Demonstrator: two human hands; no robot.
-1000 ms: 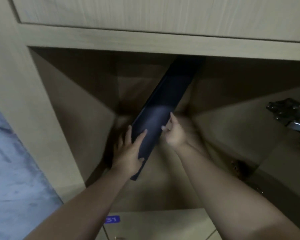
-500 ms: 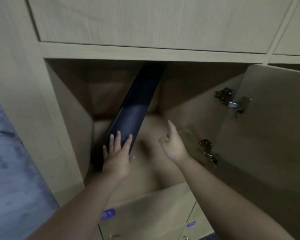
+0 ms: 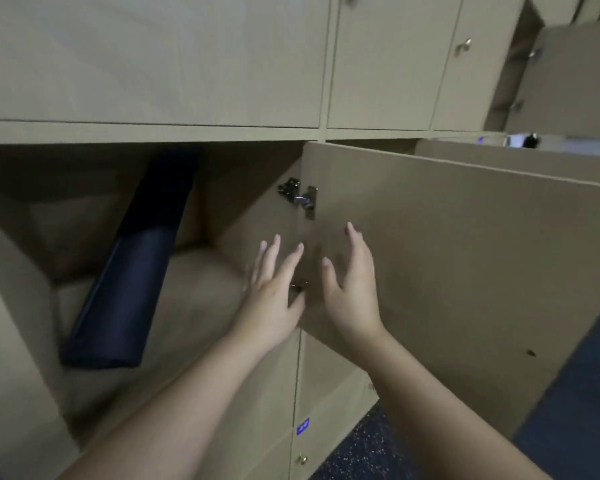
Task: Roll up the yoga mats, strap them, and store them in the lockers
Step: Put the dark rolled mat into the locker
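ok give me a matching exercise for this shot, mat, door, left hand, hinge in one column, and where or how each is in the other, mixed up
Things:
1. mat
2. door
3. left hand
4. hinge

Place or state:
A. swung open, to the right of the locker
B. silver metal, at the top of the door's inner edge
C. leaning at a slant inside the locker
D. fingers spread, holding nothing, beside the right hand

Pairs: 1-C, 2-A, 3-D, 4-B
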